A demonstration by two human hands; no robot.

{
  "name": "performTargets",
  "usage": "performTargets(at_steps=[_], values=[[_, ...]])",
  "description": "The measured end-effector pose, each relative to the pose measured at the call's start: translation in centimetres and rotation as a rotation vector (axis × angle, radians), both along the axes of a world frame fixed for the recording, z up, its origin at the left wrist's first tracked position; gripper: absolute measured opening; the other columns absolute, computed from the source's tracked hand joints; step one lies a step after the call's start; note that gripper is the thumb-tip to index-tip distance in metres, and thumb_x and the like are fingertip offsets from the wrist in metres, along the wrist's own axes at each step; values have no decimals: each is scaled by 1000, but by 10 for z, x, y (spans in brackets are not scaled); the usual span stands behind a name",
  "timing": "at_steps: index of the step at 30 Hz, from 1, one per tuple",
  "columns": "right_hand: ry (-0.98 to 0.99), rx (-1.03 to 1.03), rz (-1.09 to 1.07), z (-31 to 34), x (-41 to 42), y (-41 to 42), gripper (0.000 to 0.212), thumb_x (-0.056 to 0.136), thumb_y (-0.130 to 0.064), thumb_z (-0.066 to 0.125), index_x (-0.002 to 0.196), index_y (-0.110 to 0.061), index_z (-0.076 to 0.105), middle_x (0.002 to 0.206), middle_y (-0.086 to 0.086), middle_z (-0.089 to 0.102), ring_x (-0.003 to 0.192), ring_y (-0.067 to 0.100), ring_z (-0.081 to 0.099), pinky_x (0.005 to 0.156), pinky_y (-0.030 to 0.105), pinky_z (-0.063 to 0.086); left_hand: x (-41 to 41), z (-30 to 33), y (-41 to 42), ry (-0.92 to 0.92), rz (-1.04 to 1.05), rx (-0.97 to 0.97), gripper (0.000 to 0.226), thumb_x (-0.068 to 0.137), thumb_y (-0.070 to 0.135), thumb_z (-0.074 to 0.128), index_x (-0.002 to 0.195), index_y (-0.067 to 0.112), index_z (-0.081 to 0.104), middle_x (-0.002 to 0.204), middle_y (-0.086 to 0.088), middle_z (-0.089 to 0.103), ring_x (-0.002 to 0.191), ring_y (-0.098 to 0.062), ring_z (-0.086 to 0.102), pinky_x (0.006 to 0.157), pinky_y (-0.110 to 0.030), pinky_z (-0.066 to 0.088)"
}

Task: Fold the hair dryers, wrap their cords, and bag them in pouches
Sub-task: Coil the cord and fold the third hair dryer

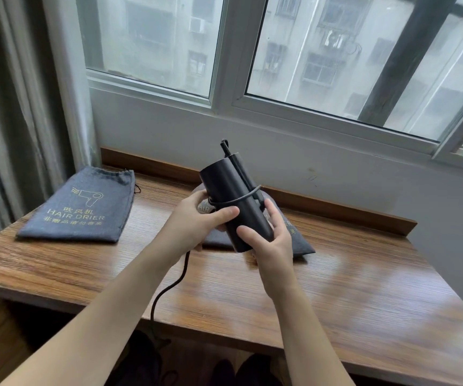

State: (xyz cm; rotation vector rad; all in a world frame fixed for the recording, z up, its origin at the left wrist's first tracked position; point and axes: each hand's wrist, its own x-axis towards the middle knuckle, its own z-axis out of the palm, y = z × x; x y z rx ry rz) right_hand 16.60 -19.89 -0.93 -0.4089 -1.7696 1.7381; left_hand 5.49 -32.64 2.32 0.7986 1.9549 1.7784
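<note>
A black folded hair dryer (229,188) is held tilted above the wooden table (336,288). My left hand (197,221) grips its barrel from the left, thumb across the front. My right hand (273,243) holds the lower end from the right. One loop of the black cord (169,288) runs around the barrel; the rest hangs down from under my left hand, over the table's front edge. A dark grey pouch (297,243) lies under the dryer, mostly hidden by my hands. A second grey pouch (85,210), printed "HAIR DRIER", lies flat at the left.
A window and white wall stand right behind the table. A curtain (10,135) hangs at the left. A low wooden lip (336,207) runs along the table's back edge. Dark shoes show on the floor below the front edge.
</note>
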Motion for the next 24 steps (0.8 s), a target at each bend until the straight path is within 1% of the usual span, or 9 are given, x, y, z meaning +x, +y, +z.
performTargets(at_steps=[3, 5, 7, 8, 9, 13, 16, 20, 24], values=[[15, 102, -90, -1, 0, -2, 112, 75, -11, 84, 156, -37, 12, 126, -10, 57, 107, 8, 66, 86, 30, 58, 1, 1, 2, 22, -8, -34, 39, 80, 30, 79, 115, 30, 62, 100, 6, 74, 94, -8, 69, 91, -36, 53], [-1, 213, -134, -2, -1, -7, 121, 74, -15, 85, 156, -40, 0, 130, -19, 53, 110, 2, 62, 88, 25, 55, 6, 2, 5, 1, -44, -24, 36, 81, 27, 77, 114, 29, 61, 104, 7, 73, 84, -2, 67, 96, -45, 52], [1, 277, -148, -3, 0, -11, 117, 75, -15, 85, 157, -35, 4, 129, -36, 46, 114, -6, 57, 88, 16, 51, 11, 2, 8, -32, -49, -13, 35, 82, 30, 77, 113, 26, 62, 102, 7, 71, 68, -6, 64, 95, -52, 48], [19, 281, -142, -4, 1, -12, 112, 75, -14, 85, 156, -33, 11, 126, -41, 45, 116, -6, 56, 89, 16, 51, 13, 2, 9, -53, -35, -2, 34, 81, 31, 78, 111, 26, 62, 101, 8, 71, 72, -10, 65, 95, -52, 49], [42, 265, -118, -4, 2, -11, 105, 75, -14, 84, 154, -34, 19, 127, -38, 48, 118, -2, 57, 90, 19, 52, 12, 2, 10, -67, -25, 12, 32, 81, 31, 79, 107, 27, 62, 101, 8, 70, 78, -10, 65, 95, -48, 50], [97, 70, 18, 0, 8, -3, 87, 74, -12, 75, 144, -39, 32, 128, 2, 58, 108, 15, 67, 78, 26, 57, 5, -1, 6, -48, -11, 29, 28, 79, 33, 79, 98, 33, 58, 105, 8, 69, 104, -12, 64, 94, -36, 51], [61, 87, 0, 0, 8, 0, 85, 74, -18, 76, 138, -51, 32, 124, 4, 60, 103, 15, 68, 77, 26, 57, 2, -6, 8, -45, -13, 37, 32, 80, 33, 79, 103, 33, 58, 108, 6, 69, 104, -12, 64, 88, -33, 51], [32, 244, -121, -4, 5, 1, 93, 79, -17, 81, 146, -49, 25, 123, -8, 58, 106, 11, 67, 85, 30, 58, -4, -8, 9, -48, -7, 31, 40, 77, 37, 80, 111, 37, 59, 109, 3, 71, 81, -9, 60, 53, -24, 43], [-2, 443, -216, -10, 3, -2, 95, 78, -25, 82, 150, -43, 23, 128, -16, 54, 119, 8, 56, 90, 21, 52, -3, -12, 14, -108, -15, 27, 56, 73, 41, 83, 121, 35, 55, 110, -1, 71, 90, -13, 65, 62, -28, 50]])
